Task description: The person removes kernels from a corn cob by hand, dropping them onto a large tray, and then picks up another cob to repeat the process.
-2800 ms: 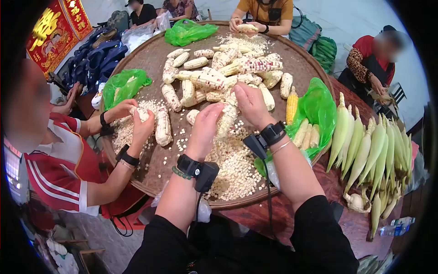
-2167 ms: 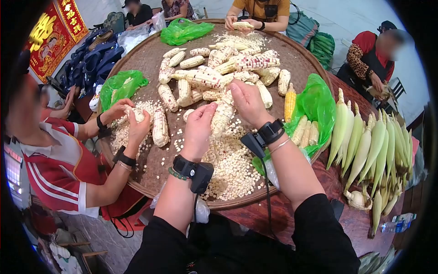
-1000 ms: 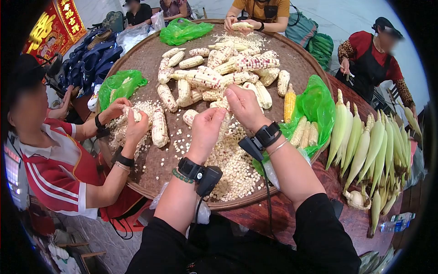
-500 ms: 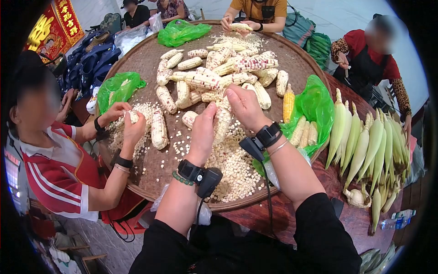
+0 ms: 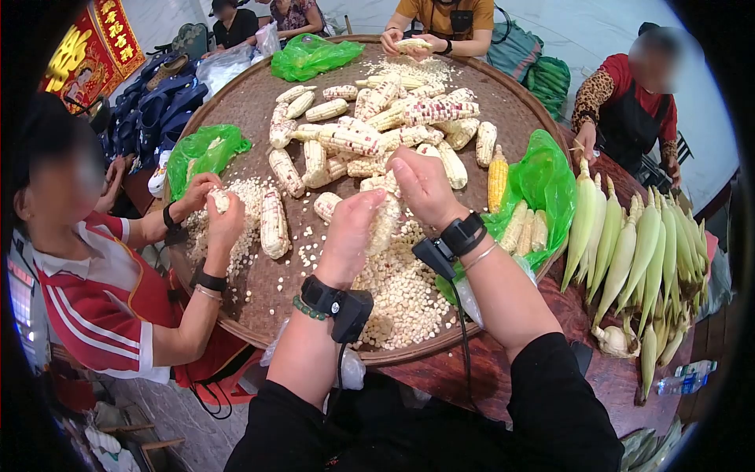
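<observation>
An ear of corn point(image 5: 384, 224) is held upright between my two hands over the large round woven tray point(image 5: 259, 303). My left hand point(image 5: 354, 228) is closed around its left side, fingers partly hidden behind the wrist and cob. The top right of the ear is gripped by my right hand point(image 5: 425, 182), thumb uppermost. Below them spreads a pile of loose pale kernels point(image 5: 405, 303). Just beyond my hands lies a heap of white and purple-speckled corn ears point(image 5: 342, 140). A single ear point(image 5: 274, 224) rests apart to the left.
Green plastic bags point(image 5: 543, 185) sit at the tray's right, left and far edges; the right one holds bare cobs point(image 5: 525, 232). Unhusked corn point(image 5: 645, 259) is stacked on the wooden table point(image 5: 487, 377). Left, a co-worker's hands point(image 5: 216, 212) hold corn. Other people sit around the tray.
My left hand has moved slightly along the ear, while my right hand has barely shifted. The co-worker at right has reached a hand toward the unhusked corn.
</observation>
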Demonstrator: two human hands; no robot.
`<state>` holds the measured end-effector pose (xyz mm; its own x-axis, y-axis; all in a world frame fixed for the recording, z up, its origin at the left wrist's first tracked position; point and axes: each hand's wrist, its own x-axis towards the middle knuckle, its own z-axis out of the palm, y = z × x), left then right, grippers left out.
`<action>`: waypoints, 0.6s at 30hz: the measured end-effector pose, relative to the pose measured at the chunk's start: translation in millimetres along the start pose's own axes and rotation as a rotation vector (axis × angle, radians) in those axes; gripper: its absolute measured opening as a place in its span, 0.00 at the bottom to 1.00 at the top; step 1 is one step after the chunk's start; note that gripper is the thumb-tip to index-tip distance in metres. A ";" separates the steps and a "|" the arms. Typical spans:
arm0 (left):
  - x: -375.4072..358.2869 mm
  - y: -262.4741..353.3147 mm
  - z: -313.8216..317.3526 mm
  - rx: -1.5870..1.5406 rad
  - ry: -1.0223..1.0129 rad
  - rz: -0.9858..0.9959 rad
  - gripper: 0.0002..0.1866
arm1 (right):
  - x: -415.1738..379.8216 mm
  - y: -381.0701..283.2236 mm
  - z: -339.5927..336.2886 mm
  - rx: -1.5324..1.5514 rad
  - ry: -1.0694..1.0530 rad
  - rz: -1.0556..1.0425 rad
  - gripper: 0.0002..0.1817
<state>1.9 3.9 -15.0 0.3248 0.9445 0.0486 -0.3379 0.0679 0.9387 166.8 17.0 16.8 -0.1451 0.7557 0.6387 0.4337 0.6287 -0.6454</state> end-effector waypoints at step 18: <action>-17.4 32.8 31.4 -0.287 0.167 -0.042 0.14 | 1.8 -4.3 -1.7 0.024 0.004 -0.012 0.17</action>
<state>12.8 -20.4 25.6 0.2029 0.9769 -0.0672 -0.5703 0.1736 0.8029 166.2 15.3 21.4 -0.1462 0.7473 0.6482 0.4106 0.6419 -0.6475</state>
